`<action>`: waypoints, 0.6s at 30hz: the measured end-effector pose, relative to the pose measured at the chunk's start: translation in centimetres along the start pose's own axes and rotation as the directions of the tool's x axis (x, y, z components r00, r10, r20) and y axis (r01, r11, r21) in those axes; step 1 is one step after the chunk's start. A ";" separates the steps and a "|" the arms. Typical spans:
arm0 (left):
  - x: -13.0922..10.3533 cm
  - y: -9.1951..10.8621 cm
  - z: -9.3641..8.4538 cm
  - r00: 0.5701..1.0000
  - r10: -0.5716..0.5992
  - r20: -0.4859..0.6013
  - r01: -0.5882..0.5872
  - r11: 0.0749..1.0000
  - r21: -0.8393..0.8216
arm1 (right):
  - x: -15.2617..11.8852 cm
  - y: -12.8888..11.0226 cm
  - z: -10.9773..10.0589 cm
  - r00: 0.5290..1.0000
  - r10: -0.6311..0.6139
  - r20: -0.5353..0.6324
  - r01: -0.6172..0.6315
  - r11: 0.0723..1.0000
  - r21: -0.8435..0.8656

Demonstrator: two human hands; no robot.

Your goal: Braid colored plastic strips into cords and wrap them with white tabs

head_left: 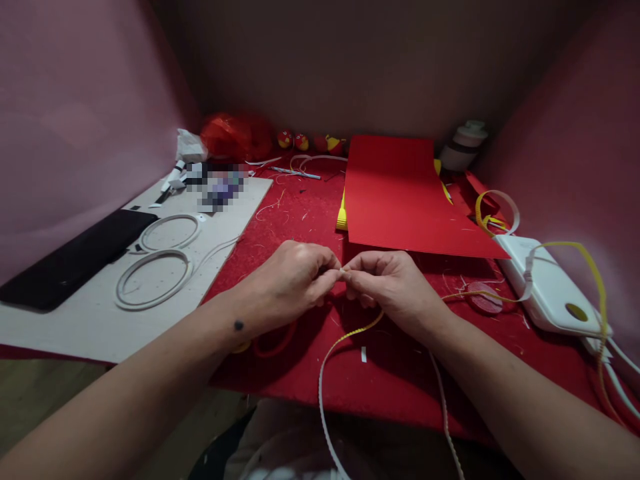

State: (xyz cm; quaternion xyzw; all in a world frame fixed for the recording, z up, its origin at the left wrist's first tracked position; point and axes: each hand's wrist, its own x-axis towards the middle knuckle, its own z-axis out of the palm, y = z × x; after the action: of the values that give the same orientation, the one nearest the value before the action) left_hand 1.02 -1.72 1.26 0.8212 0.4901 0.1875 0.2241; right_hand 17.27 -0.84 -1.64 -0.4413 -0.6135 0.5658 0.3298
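Over the red table cover my left hand (pixel 299 279) and my right hand (pixel 389 281) meet, thumbs and fingertips pinched together. Between them is a small pale yellow piece, apparently the end of a corrugated paper strip (pixel 357 331). The strip, yellow on one side and whitish on the other, hangs from my right hand in a long loop past the table's front edge. More yellow strip emerges behind my right wrist, running towards the right. My fingers hide most of the held end. Under my left wrist lies a red loop (pixel 274 348), partly covered.
A red corrugated sheet (pixel 395 193) lies beyond my right hand. At right are a white device (pixel 550 283) with cords and a round pink disc (pixel 484 298). The pale board (pixel 175 333) at left carries coiled white rings (pixel 154 280) and a flat black object (pixel 80 257).
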 end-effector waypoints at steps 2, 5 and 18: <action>0.0 -0.1 0.0 1.000 0.005 0.000 -0.005 1.000 0.016 | 0.0 0.1 0.0 1.000 -0.002 0.001 0.002 1.000 0.004; -0.1 0.0 0.0 1.000 0.005 0.005 -0.006 1.000 0.023 | 0.0 0.2 0.0 1.000 -0.003 0.000 0.003 1.000 0.008; 0.0 0.1 -0.2 1.000 -0.001 0.027 0.001 1.000 0.005 | 0.1 0.4 0.0 1.000 -0.006 -0.005 0.006 1.000 0.004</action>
State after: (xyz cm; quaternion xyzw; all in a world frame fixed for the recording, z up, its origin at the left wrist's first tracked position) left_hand 1.01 -1.78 1.47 0.8240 0.4879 0.1750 0.2287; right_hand 17.33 -0.78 -1.99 -0.4402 -0.6127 0.5651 0.3339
